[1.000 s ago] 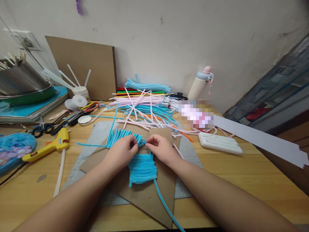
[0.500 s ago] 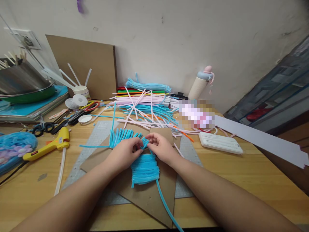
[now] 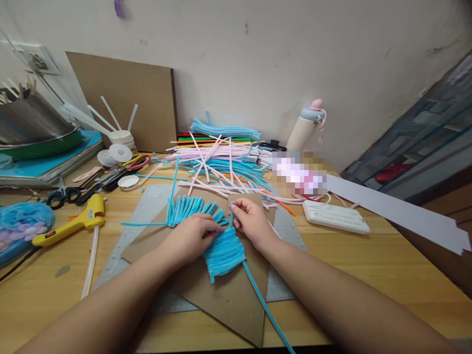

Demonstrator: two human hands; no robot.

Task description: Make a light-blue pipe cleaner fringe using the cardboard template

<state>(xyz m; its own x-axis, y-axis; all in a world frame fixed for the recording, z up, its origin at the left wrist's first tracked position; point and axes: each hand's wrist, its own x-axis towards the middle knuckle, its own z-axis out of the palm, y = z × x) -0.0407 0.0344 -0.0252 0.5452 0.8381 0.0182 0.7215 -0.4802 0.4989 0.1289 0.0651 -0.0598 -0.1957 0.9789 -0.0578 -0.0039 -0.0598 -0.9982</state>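
A panel of blue pipe cleaners (image 3: 224, 253) folded into close rows lies on brown cardboard (image 3: 224, 300), slightly tilted. My left hand (image 3: 195, 237) is closed at its upper left edge; the thumb tip is partly hidden. Between thumb and fingers, my right hand (image 3: 252, 221) pinches the upright end of a blue pipe cleaner (image 3: 231, 220) at the panel's top right corner. A long loose blue strand (image 3: 266, 305) runs from its right side to the table's front edge. Beyond my left hand sits a looped blue pipe cleaner row (image 3: 188, 207) with two straight ends sticking out.
Under the cardboard lies a grey cutting mat (image 3: 282, 287). At left are a yellow glue gun (image 3: 73, 223), scissors (image 3: 63, 195) and a tape roll (image 3: 120, 153). Pipe cleaner bundles (image 3: 217, 155) pile up at the back. A white power bank (image 3: 335, 216) and a bottle (image 3: 304, 125) stand right.
My hands have moved apart from the small blue bunch they held together. My right hand now holds one strand upright, my left has shifted down onto the panel, and the panel has turned slightly.
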